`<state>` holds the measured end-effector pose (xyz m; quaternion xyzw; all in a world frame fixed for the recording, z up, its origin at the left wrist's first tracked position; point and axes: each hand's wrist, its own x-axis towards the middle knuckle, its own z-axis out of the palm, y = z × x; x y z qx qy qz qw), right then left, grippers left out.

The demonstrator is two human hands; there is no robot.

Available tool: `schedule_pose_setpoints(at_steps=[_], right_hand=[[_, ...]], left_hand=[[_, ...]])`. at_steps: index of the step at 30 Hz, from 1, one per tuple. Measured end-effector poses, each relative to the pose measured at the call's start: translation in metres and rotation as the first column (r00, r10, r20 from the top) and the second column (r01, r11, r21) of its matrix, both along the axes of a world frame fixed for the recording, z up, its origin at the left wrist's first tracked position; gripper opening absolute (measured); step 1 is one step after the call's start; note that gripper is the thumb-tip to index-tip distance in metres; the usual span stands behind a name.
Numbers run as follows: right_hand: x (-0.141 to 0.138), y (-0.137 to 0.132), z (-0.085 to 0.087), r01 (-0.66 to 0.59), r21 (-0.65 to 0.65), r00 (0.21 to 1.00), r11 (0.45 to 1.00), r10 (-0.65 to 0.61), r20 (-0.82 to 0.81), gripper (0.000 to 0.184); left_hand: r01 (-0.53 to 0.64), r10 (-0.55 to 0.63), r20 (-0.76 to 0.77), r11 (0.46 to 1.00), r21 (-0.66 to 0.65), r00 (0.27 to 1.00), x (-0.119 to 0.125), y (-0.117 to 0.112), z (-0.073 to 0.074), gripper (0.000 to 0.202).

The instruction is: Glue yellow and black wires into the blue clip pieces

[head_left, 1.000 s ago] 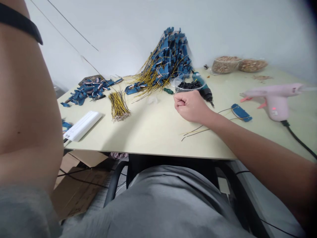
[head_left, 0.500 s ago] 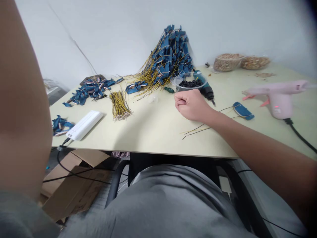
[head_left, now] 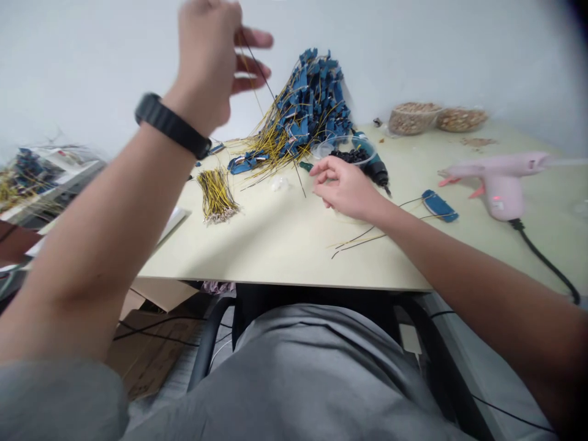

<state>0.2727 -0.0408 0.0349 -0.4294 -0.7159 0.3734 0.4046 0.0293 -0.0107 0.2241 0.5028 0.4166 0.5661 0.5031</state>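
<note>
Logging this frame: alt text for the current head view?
Left hand raised, holding thin black and yellow wires; right hand, half-curled, before a tub of black pieces. Behind, a heap of blue wired parts; far right, a pink glue gun.

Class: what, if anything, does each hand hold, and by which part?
The left hand holds thin black and yellow wires by their upper part; whether the loosely curled right hand holds anything cannot be told.

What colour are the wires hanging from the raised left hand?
The wires at the left hand look black and yellow; best seen in the head view.
</note>
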Motion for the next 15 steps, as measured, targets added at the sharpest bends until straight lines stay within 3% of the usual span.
schedule_pose_setpoints(at_steps=[2, 4, 8, 12, 15], right_hand=[[-0.002, -0.006, 0.006, -0.008, -0.197, 1.0, 0.98, 0.003, -0.029, 0.046], [-0.003, -0.01, 0.009, -0.03, -0.312, 0.999, 0.95, 0.019, -0.038, 0.055], [-0.003, -0.01, 0.007, -0.079, -0.35, 0.997, 0.933, 0.068, -0.043, 0.053], [-0.004, -0.009, 0.01, -0.1, -0.356, 0.992, 0.929, 0.065, -0.111, 0.039], [-0.004, -0.01, 0.016, -0.054, -0.305, 0.995, 0.951, 0.025, -0.098, 0.038]], left_hand=[[0.009, -0.007, 0.068, 1.0, -0.02, 0.998, 0.011, -0.009, -0.022, 0.036], [0.015, -0.012, 0.125, 1.0, -0.026, 0.992, 0.026, -0.015, -0.044, 0.037], [-0.101, 0.096, 0.157, 0.995, 0.024, 0.983, 0.057, -0.014, -0.071, 0.009], [-0.23, 0.212, 0.19, 0.97, 0.076, 0.959, 0.067, -0.003, -0.067, 0.032], [-0.178, 0.165, 0.204, 0.983, 0.052, 0.965, 0.041, 0.015, -0.052, 0.042]])
